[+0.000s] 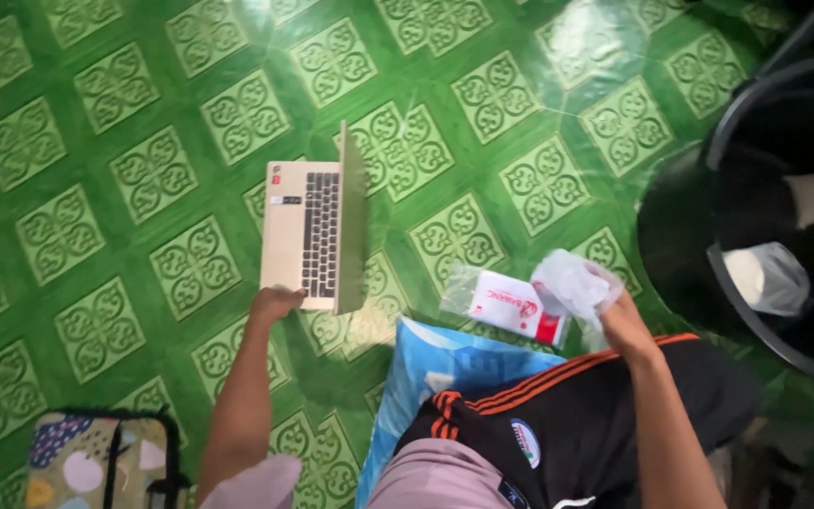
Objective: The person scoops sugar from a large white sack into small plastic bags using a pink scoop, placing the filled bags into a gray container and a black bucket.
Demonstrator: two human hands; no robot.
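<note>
A gold laptop (305, 231) stands open on the green patterned floor, its screen upright and seen edge-on. My left hand (275, 303) rests at the laptop's near edge, fingers curled against its corner. My right hand (611, 306) is raised above my knee and grips a crumpled clear plastic bag (572, 283). Just left of that hand, a clear packet with a white and red label (509, 303) lies on the floor.
A black bin (756, 104) at the right holds a plastic-wrapped white item (770, 278). A light blue cushion (426, 377) lies under my leg in black shorts with orange stripes. A patterned bag (96, 462) sits at the bottom left.
</note>
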